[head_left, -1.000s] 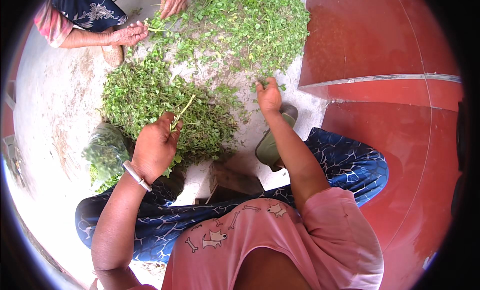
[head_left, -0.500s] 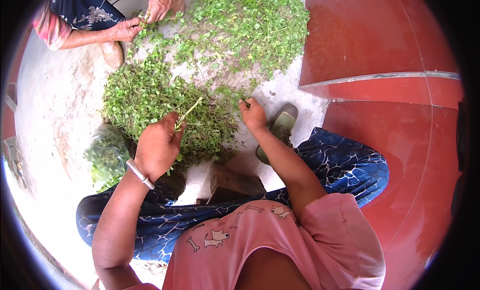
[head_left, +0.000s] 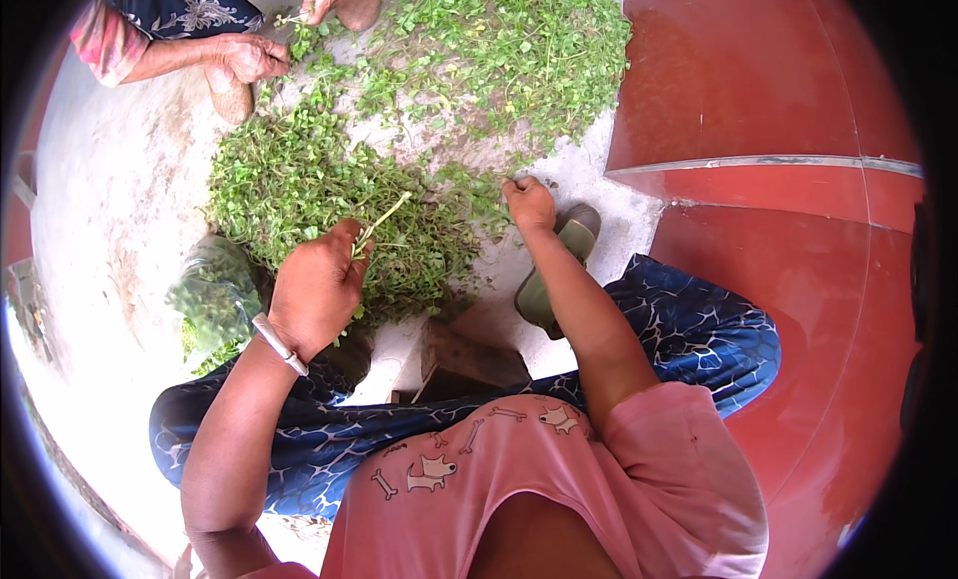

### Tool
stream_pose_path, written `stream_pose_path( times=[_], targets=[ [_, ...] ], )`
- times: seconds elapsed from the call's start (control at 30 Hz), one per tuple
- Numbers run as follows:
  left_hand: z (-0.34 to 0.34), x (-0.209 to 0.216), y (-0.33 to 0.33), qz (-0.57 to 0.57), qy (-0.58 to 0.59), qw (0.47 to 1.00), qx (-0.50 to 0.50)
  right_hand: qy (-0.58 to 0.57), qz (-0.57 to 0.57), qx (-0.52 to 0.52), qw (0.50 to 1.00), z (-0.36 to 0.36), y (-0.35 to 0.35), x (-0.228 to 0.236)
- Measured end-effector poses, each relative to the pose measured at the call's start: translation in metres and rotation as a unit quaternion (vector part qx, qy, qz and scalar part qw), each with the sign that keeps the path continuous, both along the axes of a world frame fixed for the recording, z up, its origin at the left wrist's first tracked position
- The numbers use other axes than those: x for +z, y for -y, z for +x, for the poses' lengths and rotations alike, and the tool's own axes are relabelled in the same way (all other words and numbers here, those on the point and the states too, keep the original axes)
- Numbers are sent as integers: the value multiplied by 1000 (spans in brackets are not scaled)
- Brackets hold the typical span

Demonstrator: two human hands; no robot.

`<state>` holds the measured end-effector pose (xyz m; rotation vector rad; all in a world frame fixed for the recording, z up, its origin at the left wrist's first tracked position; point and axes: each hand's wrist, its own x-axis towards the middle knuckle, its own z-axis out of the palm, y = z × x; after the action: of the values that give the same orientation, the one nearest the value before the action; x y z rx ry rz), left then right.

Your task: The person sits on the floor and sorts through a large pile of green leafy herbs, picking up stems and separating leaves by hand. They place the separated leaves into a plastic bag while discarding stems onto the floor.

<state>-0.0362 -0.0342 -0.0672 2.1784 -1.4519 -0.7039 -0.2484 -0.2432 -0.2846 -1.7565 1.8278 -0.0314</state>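
My left hand (head_left: 317,288), with a pale bracelet at its wrist, is closed around a few leafy stems (head_left: 383,222). Their pale ends stick up past the fingers. Below it spreads a low heap of leafy green plants (head_left: 289,170) on the ground. At the heap's right edge my right hand (head_left: 530,203) is closed, thumb and finger pinched together. Whatever it may grip is too small to make out.
Across the heap, another person's hands (head_left: 254,58) hold greens. More loose greens (head_left: 519,50) cover the ground at the far right. A clear plastic bag of greens (head_left: 215,294) stands at left. Red tiled steps (head_left: 728,80) rise on the right, beside my green shoe (head_left: 559,270).
My right hand has moved a little right and away from me. My left hand stays almost still with its stems. The other person's hands have drawn apart.
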Motion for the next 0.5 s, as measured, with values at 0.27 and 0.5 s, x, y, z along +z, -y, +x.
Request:
stream_pose_path(
  times=[0.27,0.5],
  targets=[
    [-1,1,4,10,-7,1000,-11,124,29,-90,988,9,12,-42],
    [2,-3,5,3,-87,995,46,312,172,-189,915,8,16,-23]
  ],
)
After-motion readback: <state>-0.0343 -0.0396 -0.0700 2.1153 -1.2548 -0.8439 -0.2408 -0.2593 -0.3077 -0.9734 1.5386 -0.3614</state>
